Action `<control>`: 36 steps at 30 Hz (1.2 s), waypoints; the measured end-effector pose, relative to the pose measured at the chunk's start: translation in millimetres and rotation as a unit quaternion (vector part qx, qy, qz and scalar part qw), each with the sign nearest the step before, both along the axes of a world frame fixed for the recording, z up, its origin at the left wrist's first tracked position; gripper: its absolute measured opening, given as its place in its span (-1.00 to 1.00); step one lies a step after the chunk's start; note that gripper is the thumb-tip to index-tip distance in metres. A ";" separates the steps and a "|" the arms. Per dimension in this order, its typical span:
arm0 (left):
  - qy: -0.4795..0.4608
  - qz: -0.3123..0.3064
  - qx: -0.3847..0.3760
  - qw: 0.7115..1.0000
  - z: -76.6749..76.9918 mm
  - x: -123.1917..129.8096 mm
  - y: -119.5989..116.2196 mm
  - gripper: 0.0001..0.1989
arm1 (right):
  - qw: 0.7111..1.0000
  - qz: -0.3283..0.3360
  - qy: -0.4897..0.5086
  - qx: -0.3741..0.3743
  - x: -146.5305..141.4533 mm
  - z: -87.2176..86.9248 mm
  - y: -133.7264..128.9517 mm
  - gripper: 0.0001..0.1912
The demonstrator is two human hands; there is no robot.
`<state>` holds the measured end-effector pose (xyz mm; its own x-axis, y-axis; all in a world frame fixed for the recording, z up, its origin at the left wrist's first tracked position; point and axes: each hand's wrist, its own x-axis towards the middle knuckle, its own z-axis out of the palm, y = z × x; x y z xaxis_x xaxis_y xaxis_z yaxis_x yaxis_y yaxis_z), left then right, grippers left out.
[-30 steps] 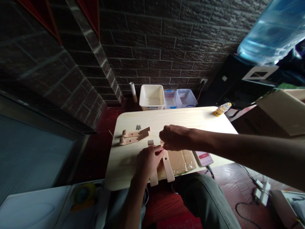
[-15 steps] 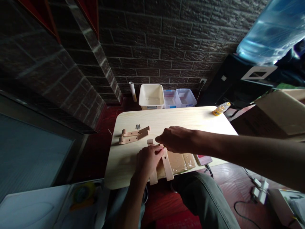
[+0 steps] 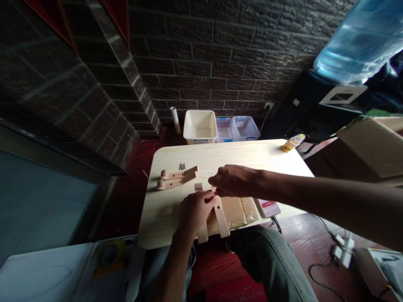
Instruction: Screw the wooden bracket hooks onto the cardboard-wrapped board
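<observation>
Two pale wooden strips lie on a taped brown cardboard piece point(image 3: 234, 209) at the table's near edge. My left hand point(image 3: 195, 207) rests over the left strip point(image 3: 202, 233), its thumb and fingertips pinched together by the upper part of the right strip point(image 3: 222, 220), which has a dark hole. What the fingertips pinch is too small to make out. My right hand point(image 3: 231, 180) is a closed fist just above and right of those fingertips; whatever it grips is hidden. Farther left lie two angled wooden pieces point(image 3: 178, 179) with holes, and several dark screws point(image 3: 182, 166) behind them.
On the wooden table point(image 3: 248, 159) a clear bottle with orange contents point(image 3: 293, 143) stands at the far right corner. A phone point(image 3: 268, 208) with a cable lies right of the cardboard. Plastic bins point(image 3: 200, 126) stand beyond the table; a cardboard box point(image 3: 371, 147) is at right.
My right fist has shifted slightly right and turned a little. My left hand stays in place, and the wooden pieces have not visibly moved.
</observation>
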<state>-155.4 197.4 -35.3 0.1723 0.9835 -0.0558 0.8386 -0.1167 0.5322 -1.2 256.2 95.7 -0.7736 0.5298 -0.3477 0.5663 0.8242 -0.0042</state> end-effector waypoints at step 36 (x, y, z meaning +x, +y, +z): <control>0.002 0.011 -0.008 1.000 2.1 0.4 -0.9 -0.82 | 0.996 -0.085 0.004 -0.015 0.2 -7.9 -3.4 -0.77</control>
